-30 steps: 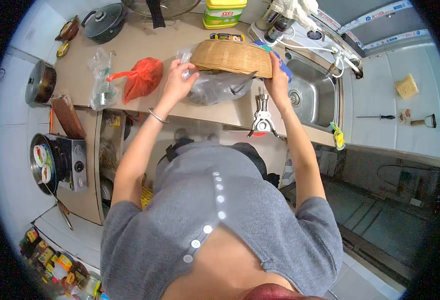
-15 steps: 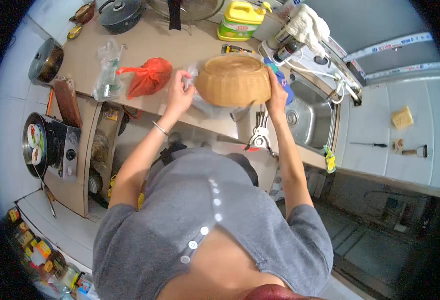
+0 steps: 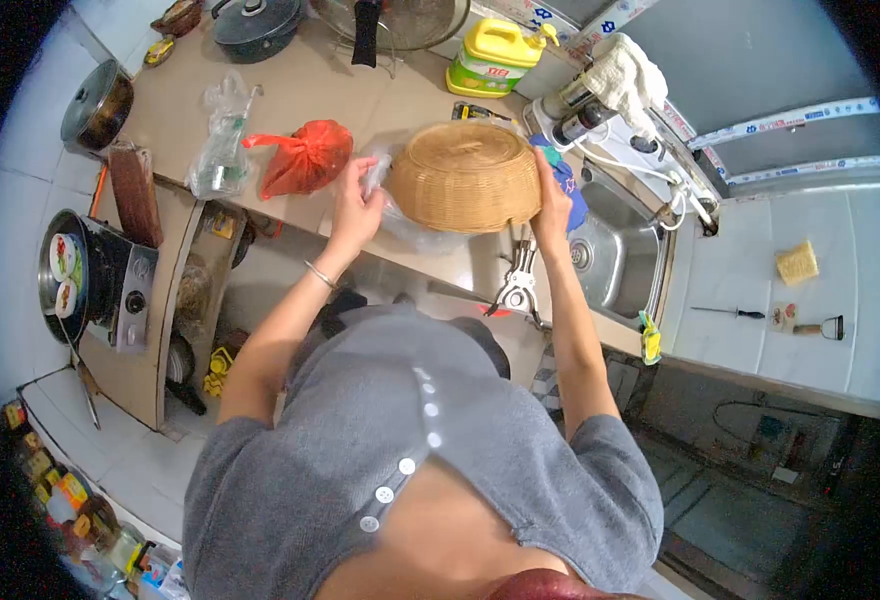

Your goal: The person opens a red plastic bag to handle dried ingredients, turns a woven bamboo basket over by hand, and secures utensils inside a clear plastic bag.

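Observation:
A woven wicker basket [image 3: 465,178] is turned upside down above the counter's front edge, its round base facing up. My right hand [image 3: 552,205] grips it by its right side. At its left side, my left hand [image 3: 358,210] pinches a clear plastic bag [image 3: 376,176] between thumb and fingers. More of that thin plastic shows under the basket's left and lower edge. A silver bracelet [image 3: 320,275] circles my left wrist. Below the basket, near my right wrist, lies a metal clamp-like tool [image 3: 518,290].
Left on the counter [image 3: 380,100] are a red plastic bag [image 3: 307,160] and a clear bag [image 3: 222,145]. A yellow detergent jug [image 3: 495,60] stands at the back. The steel sink [image 3: 610,250] lies right. A pan [image 3: 48,265] sits on the stove [image 3: 136,300] at far left.
The view has shifted slightly. The basket has come a little toward me, still upside down in my right hand. My left hand's fingers have drawn together around the plastic beside it.

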`<state>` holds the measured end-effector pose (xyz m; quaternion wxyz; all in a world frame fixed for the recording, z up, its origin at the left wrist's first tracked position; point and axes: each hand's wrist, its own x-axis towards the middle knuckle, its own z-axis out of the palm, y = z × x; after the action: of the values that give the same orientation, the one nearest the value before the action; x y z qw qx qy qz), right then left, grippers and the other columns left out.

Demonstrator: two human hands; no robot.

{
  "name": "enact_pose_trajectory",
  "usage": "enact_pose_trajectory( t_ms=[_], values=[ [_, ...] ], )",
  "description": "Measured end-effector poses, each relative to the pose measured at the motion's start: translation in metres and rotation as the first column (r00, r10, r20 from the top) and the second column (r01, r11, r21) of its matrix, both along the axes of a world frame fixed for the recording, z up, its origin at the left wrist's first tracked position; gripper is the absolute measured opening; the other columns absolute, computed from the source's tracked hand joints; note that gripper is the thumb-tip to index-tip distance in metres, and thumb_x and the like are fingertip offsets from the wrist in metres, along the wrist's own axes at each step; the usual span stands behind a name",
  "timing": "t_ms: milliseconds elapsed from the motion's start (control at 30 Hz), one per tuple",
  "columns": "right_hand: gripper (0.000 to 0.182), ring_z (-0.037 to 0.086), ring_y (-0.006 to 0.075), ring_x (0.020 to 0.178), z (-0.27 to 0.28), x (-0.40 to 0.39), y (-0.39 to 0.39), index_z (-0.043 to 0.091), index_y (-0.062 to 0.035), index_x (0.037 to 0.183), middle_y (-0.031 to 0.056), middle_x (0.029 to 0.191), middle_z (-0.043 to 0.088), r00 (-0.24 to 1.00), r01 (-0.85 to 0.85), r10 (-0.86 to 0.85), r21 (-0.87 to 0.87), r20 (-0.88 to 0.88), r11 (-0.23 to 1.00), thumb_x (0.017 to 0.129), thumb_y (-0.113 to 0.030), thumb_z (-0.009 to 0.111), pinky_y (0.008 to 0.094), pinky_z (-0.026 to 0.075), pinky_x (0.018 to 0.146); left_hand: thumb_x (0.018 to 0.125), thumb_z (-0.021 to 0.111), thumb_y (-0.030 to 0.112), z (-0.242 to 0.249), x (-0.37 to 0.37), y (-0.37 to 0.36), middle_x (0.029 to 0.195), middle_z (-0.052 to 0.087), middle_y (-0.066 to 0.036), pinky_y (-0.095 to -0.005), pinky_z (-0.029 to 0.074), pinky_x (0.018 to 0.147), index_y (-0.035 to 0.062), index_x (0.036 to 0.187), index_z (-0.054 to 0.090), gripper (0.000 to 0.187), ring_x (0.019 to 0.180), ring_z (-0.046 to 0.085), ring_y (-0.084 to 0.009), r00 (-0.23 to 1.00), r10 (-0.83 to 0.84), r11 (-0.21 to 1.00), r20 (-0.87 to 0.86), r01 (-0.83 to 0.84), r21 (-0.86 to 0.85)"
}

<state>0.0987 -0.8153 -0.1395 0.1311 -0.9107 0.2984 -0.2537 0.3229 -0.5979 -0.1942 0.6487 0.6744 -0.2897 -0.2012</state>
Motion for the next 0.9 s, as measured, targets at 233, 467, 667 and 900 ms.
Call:
enact_pose_trajectory(
  t_ms=[233, 467, 667, 900],
  values=[
    [0.06, 0.058, 0.0314, 0.111, -0.01, -0.005, 0.005, 0.04, -0.011, 0.139, 0.0175, 0.124, 0.058, 0.997, -0.051, 0.053, -0.05, 0.049, 0.997, 0.082, 0.001, 0.054, 0.0374, 0.048, 0.089, 0.079, 0.051, -0.006, 0.005, -0.002, 0.006, 0.121, 0.051, -0.013, -0.0297, 0.047, 0.082, 0.0035, 0.122, 0.046, 0.045, 0.116, 0.049, -0.0228, 0.998, -0.052, 0.998, -0.042, 0.053, 0.041],
    [0.055, 0.062, 0.0341, 0.102, -0.005, -0.003, 0.012, 0.044, -0.0092, 0.136, 0.0225, 0.115, 0.06, 1.0, 0.03, -0.03, 0.053, 0.0, 0.998, 0.083, 0.001, 0.053, 0.0392, 0.049, 0.083, 0.079, 0.049, -0.007, 0.008, -0.008, 0.012, 0.122, 0.05, -0.014, -0.0284, 0.048, 0.081, 0.0034, 0.126, 0.044, 0.048, 0.108, 0.054, -0.019, 0.999, -0.037, 0.998, -0.013, 0.037, 0.047],
    [0.062, 0.065, 0.0343, 0.096, 0.026, -0.002, -0.001, 0.051, -0.0149, 0.13, 0.0188, 0.102, 0.066, 0.968, 0.192, -0.198, 0.057, 0.152, 0.98, 0.071, -0.008, 0.07, 0.0389, 0.051, 0.076, 0.081, 0.047, -0.009, 0.013, -0.003, 0.01, 0.128, 0.047, -0.014, -0.0262, 0.051, 0.073, 0.0024, 0.127, 0.042, 0.048, 0.106, 0.054, -0.0194, 0.985, -0.068, 0.997, -0.156, 0.064, -0.034],
    [0.036, 0.068, 0.0287, 0.083, 0.045, -0.008, -0.006, 0.049, 0.0046, 0.12, 0.0202, 0.1, 0.065, 0.843, 0.056, -0.48, 0.849, 0.242, 0.525, 0.089, -0.013, 0.049, 0.0347, 0.059, 0.062, 0.083, 0.048, -0.008, 0.034, -0.002, 0.011, 0.13, 0.045, -0.014, -0.0257, 0.049, 0.077, 0.0017, 0.126, 0.044, 0.043, 0.099, 0.054, -0.0129, 0.997, -0.061, 0.992, -0.05, 0.055, -0.113]
  ],
)
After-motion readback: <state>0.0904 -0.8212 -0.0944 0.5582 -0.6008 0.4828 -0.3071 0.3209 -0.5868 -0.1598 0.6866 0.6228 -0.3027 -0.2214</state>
